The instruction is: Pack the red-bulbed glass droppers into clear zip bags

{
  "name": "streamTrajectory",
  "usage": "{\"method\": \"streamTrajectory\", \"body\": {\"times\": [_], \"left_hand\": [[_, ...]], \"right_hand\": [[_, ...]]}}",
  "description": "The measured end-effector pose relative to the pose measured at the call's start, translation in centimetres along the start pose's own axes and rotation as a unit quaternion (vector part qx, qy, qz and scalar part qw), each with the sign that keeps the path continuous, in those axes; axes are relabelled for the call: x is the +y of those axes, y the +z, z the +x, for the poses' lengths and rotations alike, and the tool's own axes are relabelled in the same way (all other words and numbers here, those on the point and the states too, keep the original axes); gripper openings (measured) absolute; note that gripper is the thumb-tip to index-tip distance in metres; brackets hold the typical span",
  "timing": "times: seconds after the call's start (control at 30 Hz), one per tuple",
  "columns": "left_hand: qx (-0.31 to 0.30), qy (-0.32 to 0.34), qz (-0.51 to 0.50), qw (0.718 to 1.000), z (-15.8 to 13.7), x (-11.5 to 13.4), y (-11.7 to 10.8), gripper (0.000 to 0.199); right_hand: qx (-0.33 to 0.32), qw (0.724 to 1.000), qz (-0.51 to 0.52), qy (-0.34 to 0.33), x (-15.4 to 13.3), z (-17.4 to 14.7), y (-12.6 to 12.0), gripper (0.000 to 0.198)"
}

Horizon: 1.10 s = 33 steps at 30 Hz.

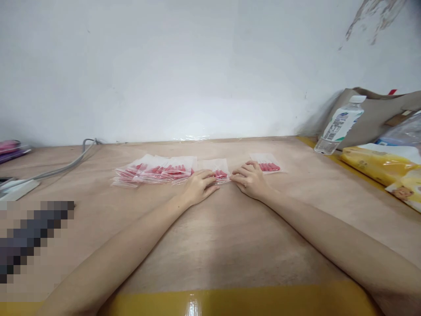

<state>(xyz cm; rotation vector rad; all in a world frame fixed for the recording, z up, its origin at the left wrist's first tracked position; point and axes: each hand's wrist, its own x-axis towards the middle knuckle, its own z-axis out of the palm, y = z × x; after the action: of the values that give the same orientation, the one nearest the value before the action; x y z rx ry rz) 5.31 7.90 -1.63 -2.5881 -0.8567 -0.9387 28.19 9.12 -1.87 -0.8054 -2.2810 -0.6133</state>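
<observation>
A small clear plastic bag [212, 165] of thin red pieces [221, 174] lies flat on the tabletop between my hands. My left hand [198, 187] rests palm down over its left side, fingers stretched out and thumb apart. From the other side, my right hand [252, 181] touches the bag's right edge with its fingertips, the fingers bent and spread. Left of my left hand, several similar bags [148, 169] overlap in a pile. Just beyond my right hand lies another single bag [268, 162] with red pieces, partly covered by the fingers. What exactly the red pieces are, I cannot tell.
A plastic bottle [342, 125] leans against a grey-brown bag [375, 116] at the right. Yellow packets [378, 162] lie in front of them. Along the left runs a grey cable [70, 164], with a blurred-out dark object [29, 237] nearer me. A white wall [197, 70] closes the back.
</observation>
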Motion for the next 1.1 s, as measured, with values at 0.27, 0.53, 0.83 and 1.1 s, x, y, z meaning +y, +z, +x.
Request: {"method": "streamTrajectory", "body": {"times": [0.27, 0.53, 0.83, 1.1], "left_hand": [[-0.024, 0.062, 0.049, 0.997, 2.6, 1.0, 2.2, 0.016], [-0.046, 0.124, 0.101, 0.986, 3.6, 0.7, 2.7, 0.024], [-0.036, 0.151, 0.132, 0.979, 3.2, 0.3, 1.9, 0.027], [-0.018, 0.143, 0.144, 0.979, 0.5, -1.0, -1.2, 0.023]], "right_hand": [[0.003, 1.000, -0.005, -0.014, 0.1, 0.0, 0.3, 0.024], [-0.002, 1.000, 0.020, 0.012, 0.0, -0.2, 0.4, 0.022], [-0.001, 1.000, 0.003, 0.002, -0.2, -0.2, -0.4, 0.027], [-0.004, 1.000, 0.015, 0.009, -0.1, -0.6, -0.8, 0.025]]}}
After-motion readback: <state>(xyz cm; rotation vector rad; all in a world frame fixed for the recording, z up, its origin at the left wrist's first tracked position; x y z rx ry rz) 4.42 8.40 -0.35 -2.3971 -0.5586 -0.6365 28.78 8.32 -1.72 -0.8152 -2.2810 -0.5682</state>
